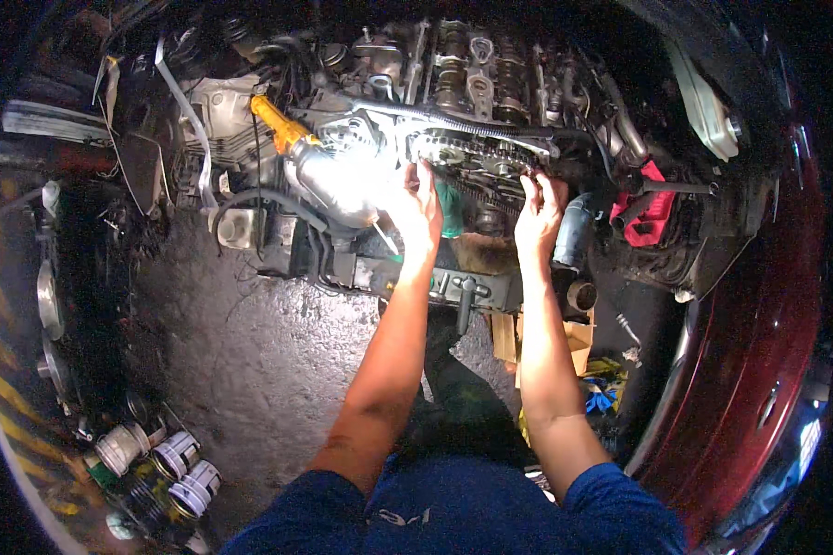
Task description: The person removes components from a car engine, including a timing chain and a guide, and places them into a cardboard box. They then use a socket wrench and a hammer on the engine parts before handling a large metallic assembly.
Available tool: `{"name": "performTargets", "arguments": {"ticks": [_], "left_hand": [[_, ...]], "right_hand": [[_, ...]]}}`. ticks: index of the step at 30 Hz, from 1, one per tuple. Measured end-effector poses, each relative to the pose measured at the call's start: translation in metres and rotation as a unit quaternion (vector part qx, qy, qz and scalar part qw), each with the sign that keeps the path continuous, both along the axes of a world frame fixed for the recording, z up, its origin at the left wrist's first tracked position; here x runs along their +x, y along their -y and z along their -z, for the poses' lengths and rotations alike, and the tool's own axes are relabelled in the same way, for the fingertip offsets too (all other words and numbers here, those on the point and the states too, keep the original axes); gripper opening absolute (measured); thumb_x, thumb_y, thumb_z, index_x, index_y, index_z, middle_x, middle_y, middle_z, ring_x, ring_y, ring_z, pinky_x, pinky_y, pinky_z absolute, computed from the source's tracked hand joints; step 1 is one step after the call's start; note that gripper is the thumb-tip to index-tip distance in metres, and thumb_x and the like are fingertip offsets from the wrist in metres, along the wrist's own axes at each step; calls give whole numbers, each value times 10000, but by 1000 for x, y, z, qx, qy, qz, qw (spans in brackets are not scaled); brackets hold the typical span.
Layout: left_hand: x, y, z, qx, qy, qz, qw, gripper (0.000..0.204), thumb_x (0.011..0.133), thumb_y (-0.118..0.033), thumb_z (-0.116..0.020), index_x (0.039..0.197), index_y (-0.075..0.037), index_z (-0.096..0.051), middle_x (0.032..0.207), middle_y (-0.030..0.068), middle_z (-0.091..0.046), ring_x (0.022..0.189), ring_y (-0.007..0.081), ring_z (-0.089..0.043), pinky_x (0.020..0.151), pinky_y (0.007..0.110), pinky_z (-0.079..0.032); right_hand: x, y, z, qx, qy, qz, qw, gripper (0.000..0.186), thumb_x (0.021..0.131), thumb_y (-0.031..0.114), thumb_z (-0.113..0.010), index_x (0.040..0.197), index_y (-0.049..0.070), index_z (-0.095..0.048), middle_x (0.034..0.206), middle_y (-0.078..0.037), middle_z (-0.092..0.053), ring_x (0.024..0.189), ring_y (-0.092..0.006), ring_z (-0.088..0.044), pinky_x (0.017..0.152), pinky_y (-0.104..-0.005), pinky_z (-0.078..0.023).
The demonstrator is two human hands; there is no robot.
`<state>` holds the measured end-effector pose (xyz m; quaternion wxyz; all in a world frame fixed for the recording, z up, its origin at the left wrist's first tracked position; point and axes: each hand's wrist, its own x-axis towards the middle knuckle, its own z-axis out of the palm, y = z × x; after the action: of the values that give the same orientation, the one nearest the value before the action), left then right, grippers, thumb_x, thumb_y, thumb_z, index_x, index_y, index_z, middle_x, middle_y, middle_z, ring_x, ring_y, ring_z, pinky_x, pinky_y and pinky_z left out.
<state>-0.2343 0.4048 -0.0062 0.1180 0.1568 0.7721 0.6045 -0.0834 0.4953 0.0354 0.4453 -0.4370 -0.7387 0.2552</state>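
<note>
An opened engine [481, 79] lies in front of me, its camshafts showing. Across its near end runs a timing chain [477, 148] over the sprockets [500, 168]. My left hand [421, 211] reaches up to the chain's left side with its fingers closed; glare hides what is between them. At the chain's right end, my right hand [540, 217] has its thumb and fingers bent together against the chain. A yellow-handled work lamp [282, 125] lights the left side brightly. Between my hands is a green cloth or glove [450, 208], partly hidden by the left one.
A ribbed hose [435, 113] crosses above the chain. To the right are a red tool or part [646, 205], a wrench [683, 187] and a grey-blue cylinder [575, 229]. Below stands an open cardboard box [578, 344]. Cans [194, 486] sit at lower left; a dark red car panel [736, 370] borders the right.
</note>
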Motion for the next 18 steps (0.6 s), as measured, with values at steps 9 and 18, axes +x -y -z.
{"name": "performTargets", "arguments": {"ticks": [9,18], "left_hand": [[10,2,-13,-127,-180,-37,975,396,950,-258,-619,1242,7,-587,1115,226,-616,1017,323,-591,908,427,-450],[-2,-4,-8,177,120,-52,975,363,953,-248,-634,1187,26,-589,1157,135,-602,1073,211,-556,925,339,-457]], "right_hand": [[6,-6,8,31,-20,-1,999,171,911,120,-658,1041,10,-652,1002,-155,-581,954,-306,-561,873,-396,-438],[3,-2,4,-4,-4,7,1000,160,910,106,-658,1043,15,-658,980,-138,-606,955,-272,-580,873,-362,-446]]}}
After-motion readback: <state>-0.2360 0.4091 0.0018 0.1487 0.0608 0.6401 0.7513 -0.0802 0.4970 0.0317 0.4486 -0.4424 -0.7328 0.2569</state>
